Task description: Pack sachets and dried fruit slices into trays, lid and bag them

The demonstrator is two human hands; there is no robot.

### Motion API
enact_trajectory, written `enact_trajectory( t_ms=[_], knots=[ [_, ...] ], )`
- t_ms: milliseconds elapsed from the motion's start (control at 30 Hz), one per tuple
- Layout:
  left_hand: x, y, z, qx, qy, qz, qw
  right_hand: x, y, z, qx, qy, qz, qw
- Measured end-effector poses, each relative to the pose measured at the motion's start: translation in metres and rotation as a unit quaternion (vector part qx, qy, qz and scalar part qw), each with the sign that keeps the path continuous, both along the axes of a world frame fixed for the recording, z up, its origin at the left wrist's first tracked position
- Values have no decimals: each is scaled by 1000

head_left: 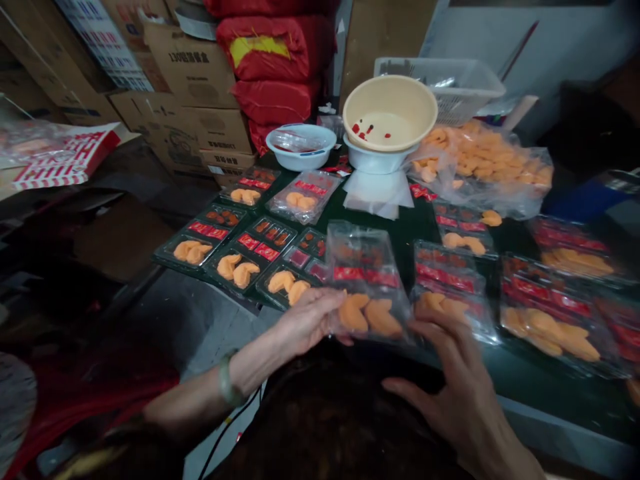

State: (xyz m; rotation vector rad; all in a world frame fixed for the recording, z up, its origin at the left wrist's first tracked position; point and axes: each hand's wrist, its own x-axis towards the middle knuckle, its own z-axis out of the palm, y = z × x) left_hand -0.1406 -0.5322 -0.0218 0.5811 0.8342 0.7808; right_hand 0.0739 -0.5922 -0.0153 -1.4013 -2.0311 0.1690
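My left hand (313,320), a pale green bangle on its wrist, is closed on the lower left edge of a clear plastic bag with a packed tray (367,273) inside. That tray shows red sachets across the middle, dark pieces above and folded orange pieces like fortune cookies below. At its lower right corner is my right hand (457,373), thumb spread away from the fingers; it seems to hold nothing. Just left lies an unbagged tray (287,280) with cookies and small red compartments. Beyond my right fingers rests another bagged tray (450,273).
More packed trays (235,267) lie left, and several bagged ones (550,307) right. Behind stand a cream basin (390,110), a white bowl (303,157) and a large bag of cookies (490,160). Clear sleeves (375,193) lie mid-table. Cardboard boxes (200,80) and red bundles (280,53) are stacked behind.
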Motion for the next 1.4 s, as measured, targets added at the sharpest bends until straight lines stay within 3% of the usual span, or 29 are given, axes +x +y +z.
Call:
enact_trajectory(
  t_ms=[100, 267, 400, 500, 567, 633, 733, 767, 833, 900, 933, 1033, 1100, 1167, 1267, 1400],
  knots=[
    [10, 35, -3, 45, 1, -16, 999, -13, 42, 4, 26, -93, 66, 993],
    [23, 66, -17, 27, -15, -43, 999, -28, 102, -23, 41, -184, 33, 982],
    [27, 76, -16, 21, 77, -30, 996, -44, 123, -32, 4, -223, -23, 975],
    [23, 83, -8, 57, 161, -67, 983, -55, 127, -21, -58, -238, -42, 969],
    [19, 88, 0, 54, 169, -96, 980, -57, 128, -11, -95, -241, -22, 966],
    [14, 92, 9, 41, 125, -109, 985, -51, 127, -1, -103, -215, 22, 971],
    [5, 99, 25, 61, 51, -106, 991, -32, 123, 12, -48, -87, 94, 991],
    [0, 102, 29, 78, 37, -103, 991, -26, 123, 17, -26, -28, 83, 996],
    [-10, 109, 35, 122, 28, -105, 987, -16, 128, 26, -4, 103, -22, 994],
    [-24, 118, 39, 161, 33, -107, 981, -17, 141, 33, -75, 259, -135, 953],
    [-32, 124, 40, 174, 36, -107, 978, -22, 151, 36, -154, 336, -147, 917],
    [-59, 147, 42, 185, 48, -99, 977, -56, 187, 38, -403, 496, -15, 769],
    [-78, 166, 42, 189, 65, -84, 976, -88, 213, 36, -443, 562, 48, 697],
    [-99, 189, 41, 186, 98, -57, 976, -121, 237, 31, -426, 619, 45, 659],
    [-127, 222, 33, 142, 196, 9, 970, -164, 267, 19, -428, 647, 2, 631],
    [-145, 245, 18, 106, 264, 66, 956, -193, 289, 3, -456, 662, -55, 592]
  ],
)
